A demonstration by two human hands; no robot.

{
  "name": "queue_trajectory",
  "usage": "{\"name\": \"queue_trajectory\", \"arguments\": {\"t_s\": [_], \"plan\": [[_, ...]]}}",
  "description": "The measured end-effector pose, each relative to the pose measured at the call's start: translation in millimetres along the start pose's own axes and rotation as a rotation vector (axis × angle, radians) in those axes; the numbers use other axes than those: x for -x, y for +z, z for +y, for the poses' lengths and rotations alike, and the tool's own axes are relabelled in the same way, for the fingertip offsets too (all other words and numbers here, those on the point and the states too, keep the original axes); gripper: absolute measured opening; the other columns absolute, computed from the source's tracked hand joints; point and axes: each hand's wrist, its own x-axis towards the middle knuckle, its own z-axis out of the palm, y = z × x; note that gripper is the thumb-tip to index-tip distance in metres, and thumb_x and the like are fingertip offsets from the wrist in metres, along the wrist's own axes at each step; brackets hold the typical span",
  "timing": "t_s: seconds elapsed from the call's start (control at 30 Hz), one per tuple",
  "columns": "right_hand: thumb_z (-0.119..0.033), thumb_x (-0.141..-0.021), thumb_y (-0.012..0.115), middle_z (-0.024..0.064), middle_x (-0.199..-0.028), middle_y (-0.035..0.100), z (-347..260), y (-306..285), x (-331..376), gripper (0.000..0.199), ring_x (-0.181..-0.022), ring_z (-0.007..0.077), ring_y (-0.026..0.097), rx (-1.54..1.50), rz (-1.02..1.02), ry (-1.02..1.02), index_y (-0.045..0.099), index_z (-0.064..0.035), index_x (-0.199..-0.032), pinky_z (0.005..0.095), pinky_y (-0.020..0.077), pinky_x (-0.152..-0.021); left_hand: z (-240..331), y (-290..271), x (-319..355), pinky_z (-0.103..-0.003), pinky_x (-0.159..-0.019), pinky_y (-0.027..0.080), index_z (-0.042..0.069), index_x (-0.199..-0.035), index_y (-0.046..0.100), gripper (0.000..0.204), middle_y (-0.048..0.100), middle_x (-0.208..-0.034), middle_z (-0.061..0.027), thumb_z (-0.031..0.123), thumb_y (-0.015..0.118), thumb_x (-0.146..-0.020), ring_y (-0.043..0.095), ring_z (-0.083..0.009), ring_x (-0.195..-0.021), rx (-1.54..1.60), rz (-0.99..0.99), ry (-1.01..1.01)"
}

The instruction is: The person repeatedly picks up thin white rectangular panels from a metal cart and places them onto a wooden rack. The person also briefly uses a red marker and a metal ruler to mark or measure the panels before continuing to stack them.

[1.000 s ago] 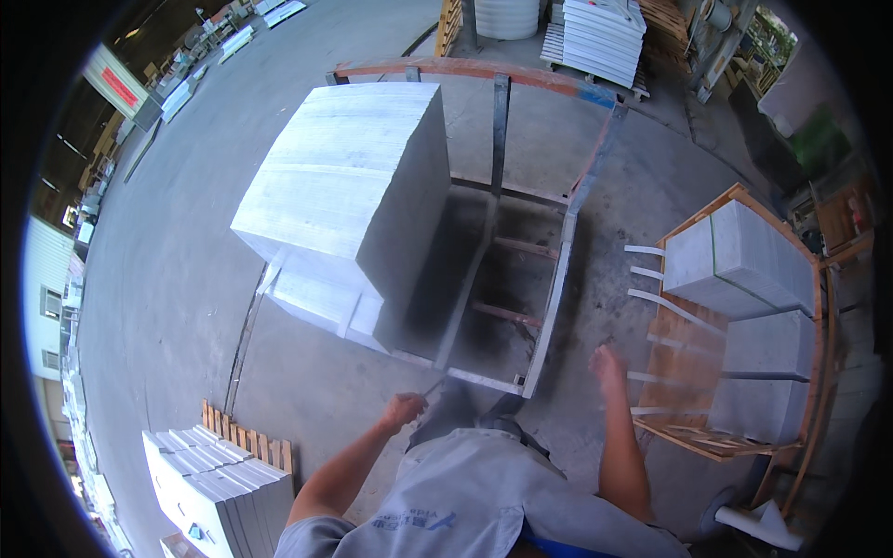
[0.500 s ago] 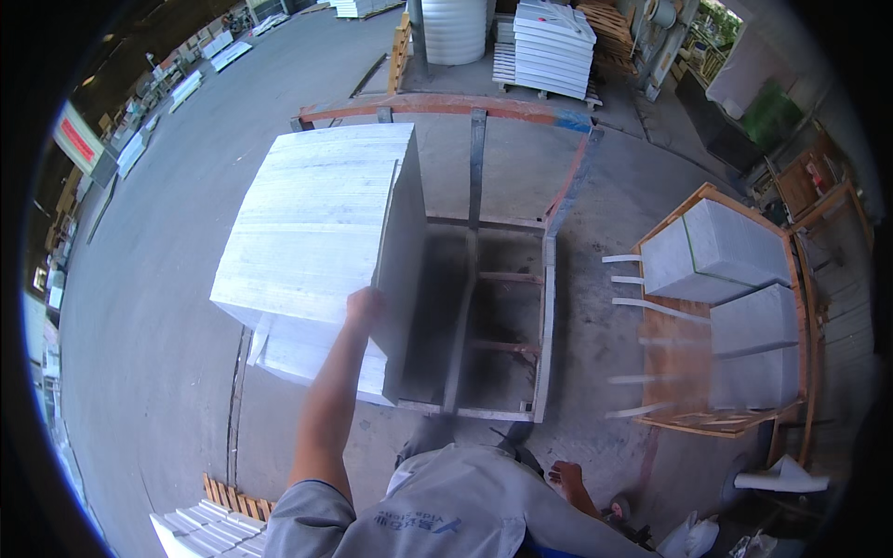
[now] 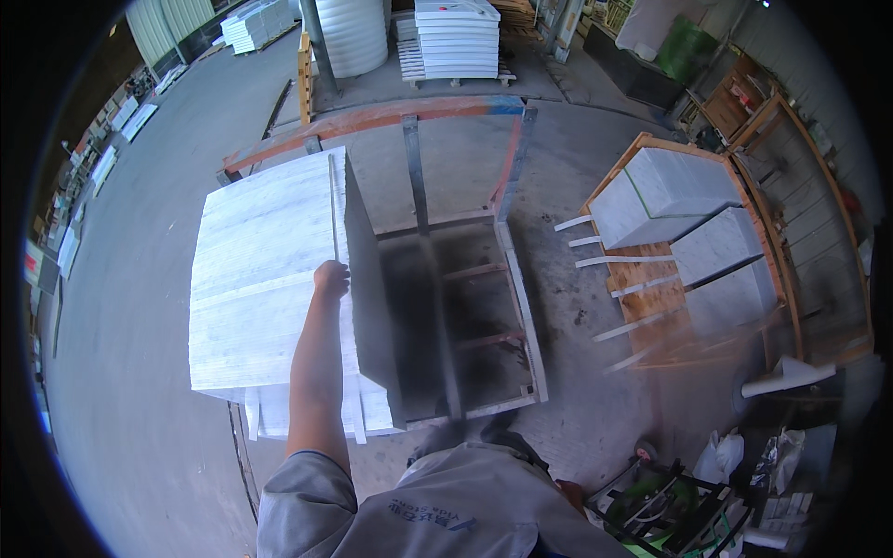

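A large stack of upright white-grey stone slabs (image 3: 260, 270) stands on the left part of a metal frame rack (image 3: 526, 316). My left hand (image 3: 332, 278) is closed over the top edge of the slabs near the stack's right side, where a thin dark line marks the outermost stone slab (image 3: 342, 200). My left arm reaches straight out across the stack. Low by my right side, only a little of my right hand (image 3: 570, 494) shows beside my shirt; its fingers are hidden. White strips hang at the near side of the stack.
To the right, a wooden crate (image 3: 642, 270) holds pale stone blocks (image 3: 721, 251) with white strips poking out. A trolley-like black and green item (image 3: 665, 502) stands near my right side. The rack's red rail (image 3: 372, 119) runs along the far side; palletised white slabs (image 3: 456, 42) lie beyond.
My view has swung right, so the stack and rack sit further left. My left hand remains on the slab edge, its arm straighter. My right hand has mostly slipped behind my body.
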Motion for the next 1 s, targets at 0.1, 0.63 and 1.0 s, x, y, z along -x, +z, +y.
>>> {"name": "queue_trajectory", "arguments": {"t_s": [0.1, 0.63, 1.0], "plan": [[-0.022, -0.065, 0.067, 0.0039, -0.052, 0.05, -4, 20, 3, 0.014, -0.05, 0.023, 0.055, 0.451, 0.116, -0.094, 0.055, -0.0169, -0.061, 0.0378, 0.0394, -0.044, 10, 4, -10, -0.033, -0.039, 0.036, -0.003, -0.086, 0.059, 0.015, 0.057, -0.066, -0.016, 0.004, 0.047, -0.082, 0.046, -0.0205, -0.046, 0.138, 0.051, -0.104], [-0.018, -0.062, 0.064, 0.0051, -0.06, 0.054, -66, -13, -16, 0.01, -0.057, 0.0251, 0.056, 0.316, 0.073, 0.034, 0.055, -0.0182, -0.065, 0.0376, 0.041, -0.049, 11, 1, -55, -0.03, -0.036, 0.029, 0.005, -0.074, 0.054, 0.015, 0.053, -0.06, -0.0089, 0.013, 0.043, -0.08, 0.041, -0.0179, -0.041, 0.066, -0.041, -0.181], [-0.02, -0.075, 0.058, 0.0074, -0.063, 0.059, -84, -14, -35, 0.009, -0.06, 0.0224, 0.059, 0.261, 0.087, 0.036, 0.061, -0.0123, -0.071, 0.0361, 0.0418, -0.051, -67, -46, 26, -0.034, -0.04, 0.038, -0.001, -0.093, 0.06, 0.021, 0.059, -0.073, -0.0145, 0.013, 0.052, -0.08, 0.05, -0.0192, -0.049, -0.073, -0.071, -0.01]]}}
